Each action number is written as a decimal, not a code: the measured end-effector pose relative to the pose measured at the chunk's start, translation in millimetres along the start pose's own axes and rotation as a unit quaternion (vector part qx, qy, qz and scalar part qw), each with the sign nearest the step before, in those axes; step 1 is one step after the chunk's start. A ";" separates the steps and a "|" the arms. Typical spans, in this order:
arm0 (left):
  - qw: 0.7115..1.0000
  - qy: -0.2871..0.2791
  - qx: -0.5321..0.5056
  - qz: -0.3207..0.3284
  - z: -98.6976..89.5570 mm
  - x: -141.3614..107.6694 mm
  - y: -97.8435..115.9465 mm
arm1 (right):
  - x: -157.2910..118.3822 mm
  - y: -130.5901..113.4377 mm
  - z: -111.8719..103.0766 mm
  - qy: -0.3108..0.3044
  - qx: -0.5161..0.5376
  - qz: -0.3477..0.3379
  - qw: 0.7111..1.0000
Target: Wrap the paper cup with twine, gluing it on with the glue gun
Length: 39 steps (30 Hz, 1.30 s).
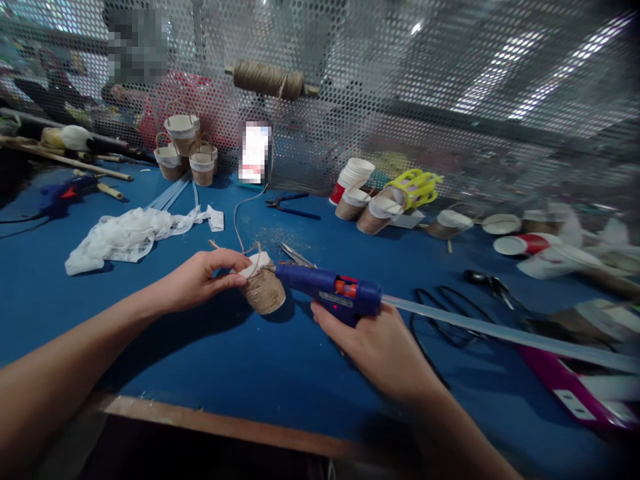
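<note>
In the head view, the left hand point(217, 273) pinches the rim of a tilted, twine-wrapped cup point(265, 293) above the blue surface point(200, 380); the right hand point(370, 340) grips a glue gun point(323, 287), nozzle at the cup's rim. A slipping nozzle could burn the left fingers; a loose pinch could drop the cup. Handled baskets point(203, 170) stand behind, their contents probably too shadowed to tell.

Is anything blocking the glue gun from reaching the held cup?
Nothing visible is. The right hand holds the glue gun with its nozzle right beside the cup, which the left hand grips from the other side. The metal tool lies beyond, not between them.
</note>
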State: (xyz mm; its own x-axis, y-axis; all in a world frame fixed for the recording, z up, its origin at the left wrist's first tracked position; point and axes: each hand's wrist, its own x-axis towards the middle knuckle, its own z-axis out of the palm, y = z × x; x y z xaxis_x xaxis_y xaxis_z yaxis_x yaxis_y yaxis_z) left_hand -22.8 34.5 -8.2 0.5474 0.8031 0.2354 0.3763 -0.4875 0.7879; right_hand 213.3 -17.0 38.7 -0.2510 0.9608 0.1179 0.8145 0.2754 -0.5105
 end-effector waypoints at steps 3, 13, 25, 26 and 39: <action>1.000 0.002 0.007 0.003 0.2 -0.1 0.8 | -0.3 -1.4 -0.2 -0.006 -0.024 -0.010 1.000; 1.000 0.008 0.004 -0.004 1.9 -0.2 -0.1 | -5.6 10.1 9.3 0.005 -0.041 -0.042 0.998; 1.000 0.011 0.011 -0.009 2.6 0.0 0.6 | -5.2 5.1 8.4 -0.048 -0.261 -0.197 0.944; 1.000 0.012 0.013 -0.008 2.8 0.0 0.6 | -4.9 3.1 7.8 -0.049 -0.269 -0.199 0.941; 1.000 0.005 0.013 0.005 2.2 0.1 0.2 | -3.7 -3.1 4.5 -0.009 -0.112 -0.080 0.991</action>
State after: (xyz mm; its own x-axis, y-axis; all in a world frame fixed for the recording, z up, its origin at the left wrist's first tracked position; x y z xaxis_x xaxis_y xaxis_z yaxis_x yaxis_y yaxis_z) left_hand -21.0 33.8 -9.2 0.5441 0.8010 0.2496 0.3902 -0.5050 0.7699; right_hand 209.3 -21.6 36.0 -0.3931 0.9044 0.1659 0.8587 0.4256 -0.2855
